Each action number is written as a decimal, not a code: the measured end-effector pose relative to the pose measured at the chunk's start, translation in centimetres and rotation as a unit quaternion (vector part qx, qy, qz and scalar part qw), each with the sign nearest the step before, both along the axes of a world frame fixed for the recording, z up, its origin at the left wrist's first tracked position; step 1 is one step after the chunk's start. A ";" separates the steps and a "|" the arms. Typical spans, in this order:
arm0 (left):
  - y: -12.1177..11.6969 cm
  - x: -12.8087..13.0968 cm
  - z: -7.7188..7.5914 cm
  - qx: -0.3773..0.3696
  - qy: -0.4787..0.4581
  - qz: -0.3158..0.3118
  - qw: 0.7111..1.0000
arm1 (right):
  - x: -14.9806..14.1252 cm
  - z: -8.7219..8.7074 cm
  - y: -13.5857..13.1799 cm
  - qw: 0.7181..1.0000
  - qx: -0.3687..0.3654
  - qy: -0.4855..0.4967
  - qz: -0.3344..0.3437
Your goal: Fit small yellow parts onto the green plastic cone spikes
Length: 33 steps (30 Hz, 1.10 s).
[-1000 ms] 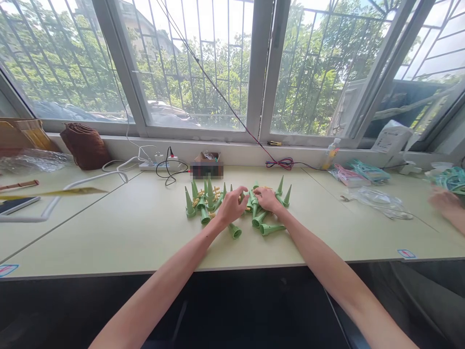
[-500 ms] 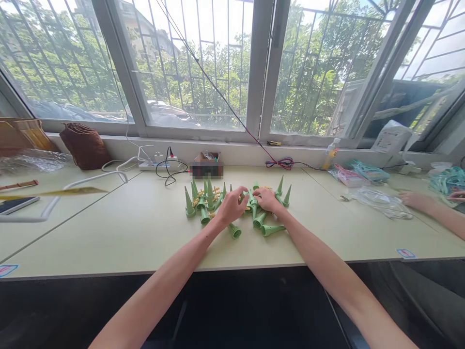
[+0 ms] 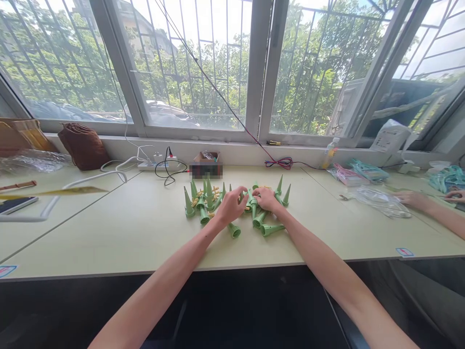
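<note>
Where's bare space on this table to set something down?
The table has bare room left of the green cones, towards the white tube, and between the right forearm and the clear plastic. It's crowded around the left hand and right hand, among cones and yellow pieces.

Green plastic cones (image 3: 209,196): at least ten, some partly hidden. Small tan pieces (image 3: 195,201): too tiny to count. Brown cylindrical bundle (image 3: 83,148): one. Clear plastic bottle (image 3: 330,154): one. Blue-edged stickers (image 3: 404,252): two.

Cones (image 3: 209,196): green. Small pieces (image 3: 216,189): tan-yellow. Bench (image 3: 127,232): pale cream. Far-left bundle (image 3: 83,148): brown. Near-right label (image 3: 404,252): white, blue-bordered, red-marked.
</note>
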<state>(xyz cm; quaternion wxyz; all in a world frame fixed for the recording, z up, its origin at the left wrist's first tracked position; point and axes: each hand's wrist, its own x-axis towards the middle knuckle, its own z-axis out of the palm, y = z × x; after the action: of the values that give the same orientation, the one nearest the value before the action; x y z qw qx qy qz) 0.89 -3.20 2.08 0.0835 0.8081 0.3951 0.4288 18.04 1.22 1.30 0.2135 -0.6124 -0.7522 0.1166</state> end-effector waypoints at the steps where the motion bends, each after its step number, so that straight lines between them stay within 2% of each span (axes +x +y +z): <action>1: 0.0 0.0 0.0 0.000 -0.001 0.000 1.000 | 0.0 0.0 0.0 1.000 0.000 0.000 0.000; 23: -0.1 0.0 0.0 0.001 0.008 0.000 1.000 | 0.0 0.0 -0.2 1.000 0.006 -0.015 0.003; 33: -0.2 0.0 0.1 0.001 0.002 -0.012 1.000 | -0.1 -0.5 0.0 0.999 0.040 -0.032 0.007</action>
<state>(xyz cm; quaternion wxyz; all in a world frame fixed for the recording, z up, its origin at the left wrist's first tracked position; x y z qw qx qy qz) 0.91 -3.40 2.20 0.0872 0.8139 0.3853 0.4261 17.97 1.20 0.75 0.2128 -0.6013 -0.7672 0.0684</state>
